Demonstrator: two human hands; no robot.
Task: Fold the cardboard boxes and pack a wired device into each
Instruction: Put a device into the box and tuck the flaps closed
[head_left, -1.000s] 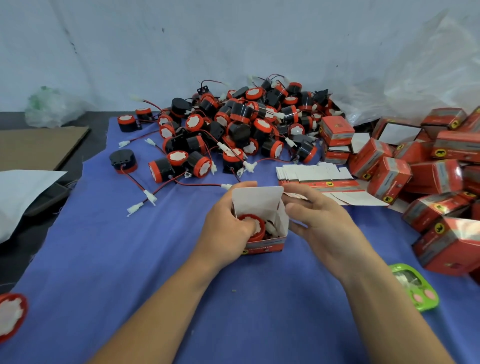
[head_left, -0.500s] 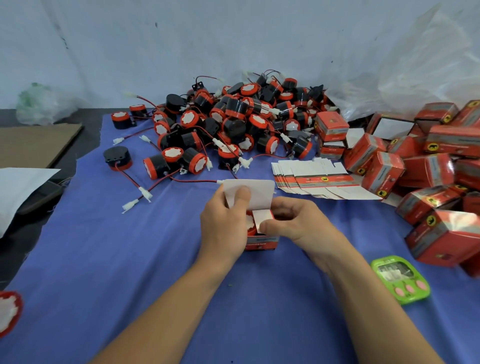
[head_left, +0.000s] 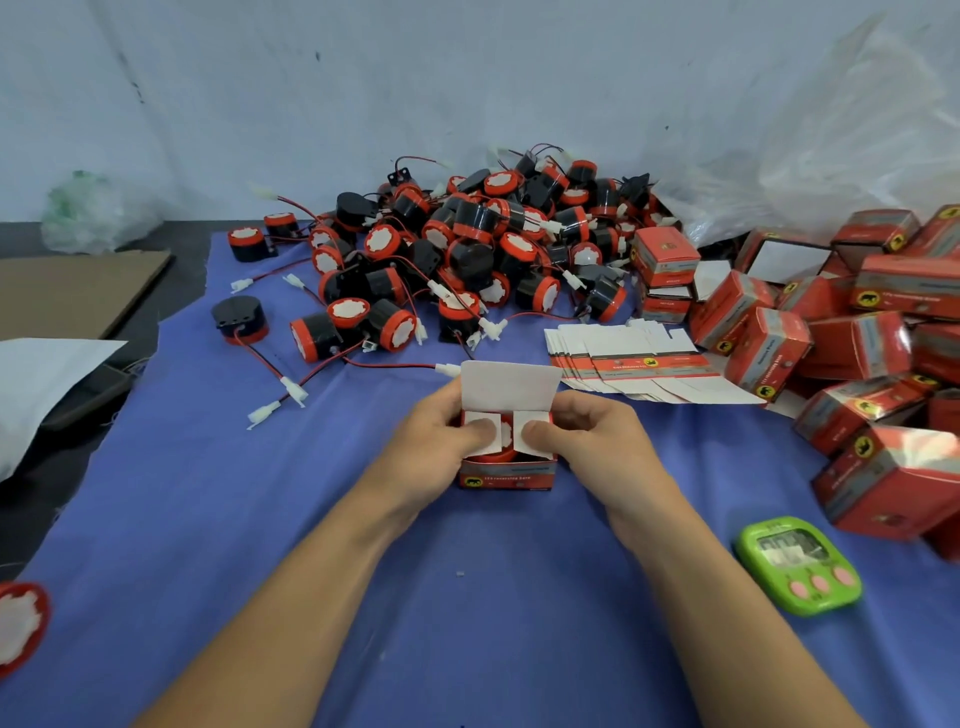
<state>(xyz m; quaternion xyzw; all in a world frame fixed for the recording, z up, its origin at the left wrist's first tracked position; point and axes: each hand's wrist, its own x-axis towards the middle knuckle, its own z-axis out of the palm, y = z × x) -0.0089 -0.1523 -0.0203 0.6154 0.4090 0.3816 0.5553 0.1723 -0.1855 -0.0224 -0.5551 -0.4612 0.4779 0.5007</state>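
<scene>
A small red cardboard box (head_left: 506, 475) stands on the blue cloth at the middle, its white top lid (head_left: 509, 387) upright. A red and black wired device sits inside, partly hidden. My left hand (head_left: 436, 447) grips the box's left side, thumb pressing the left side flap down. My right hand (head_left: 597, 447) grips the right side, thumb on the right flap. Behind lies a heap of red and black wired devices (head_left: 467, 249). A fanned stack of flat boxes (head_left: 628, 358) lies to the right.
Many folded red boxes (head_left: 857, 343) pile up on the right. A green timer (head_left: 800, 566) lies near my right forearm. One device (head_left: 21, 623) sits at the left edge. Brown cardboard (head_left: 67, 291) and a white bag (head_left: 36, 374) lie left of the blue cloth (head_left: 260, 519).
The device went fully into the box. My left hand came out of the box, and both thumbs folded the two side flaps down over the device.
</scene>
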